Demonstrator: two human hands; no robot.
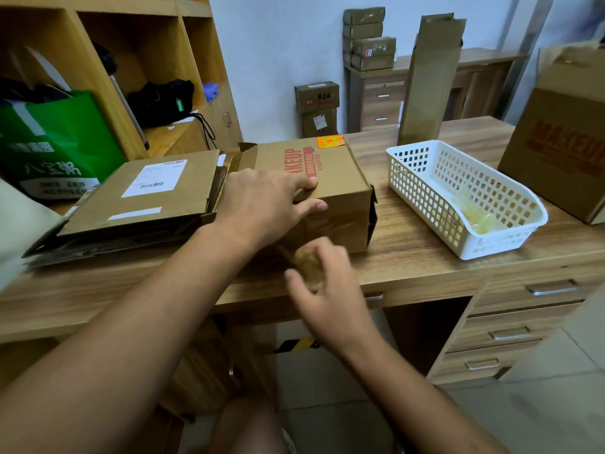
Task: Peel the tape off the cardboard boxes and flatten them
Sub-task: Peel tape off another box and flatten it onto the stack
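The brown box with red letters sits in the middle of the desk, near the front edge. It has its box shape, so it is not flat yet. The left hand lies on top with fingers straight, pressing it down. The right hand is blurry, just in front of the box; its fingers look curled round a sticky wad of tape. Shiny tape seems to be left on the front face, so I think the peeling is partly done.

To the left is a pile of flat boxes — those look finished. To the right, a white basket holds tape scraps. Two more wait: a big box at the far right and a tall thin box standing behind the basket.

The desk is wood with drawers. Wooden shelves and a green bag are on the left — small boxes are stacked by the wall.
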